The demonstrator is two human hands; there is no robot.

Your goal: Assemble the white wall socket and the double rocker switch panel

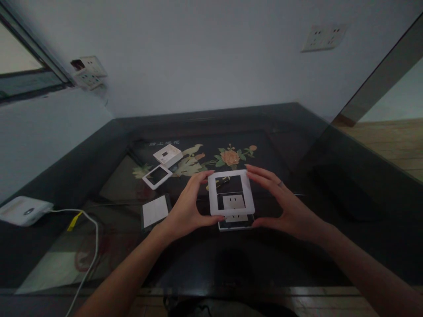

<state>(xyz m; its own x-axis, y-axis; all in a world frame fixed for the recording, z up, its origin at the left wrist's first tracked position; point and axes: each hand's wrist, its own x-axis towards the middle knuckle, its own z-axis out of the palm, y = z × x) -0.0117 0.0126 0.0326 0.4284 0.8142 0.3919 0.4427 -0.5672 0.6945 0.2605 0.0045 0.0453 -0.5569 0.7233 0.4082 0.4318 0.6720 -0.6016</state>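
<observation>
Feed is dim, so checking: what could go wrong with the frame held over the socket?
The left hand and right hand pinch the frame only at its edges, so it could slip onto the socket or the table. The frame looks offset from the socket, so pressing down now might seat it crooked.

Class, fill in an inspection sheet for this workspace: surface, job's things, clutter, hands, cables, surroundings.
Surface: dark glossy table with a flower design.
Job's things: white frame held above a socket lying on the table.
Clutter: second frame, white box and white plate, all left of the hands.
Hands: left hand and right hand grip the white frame by its side edges.
Cables: white cable with a yellow tag runs from a white device at far left.
Surroundings: wall sockets, window at left, wooden floor at right.
</observation>
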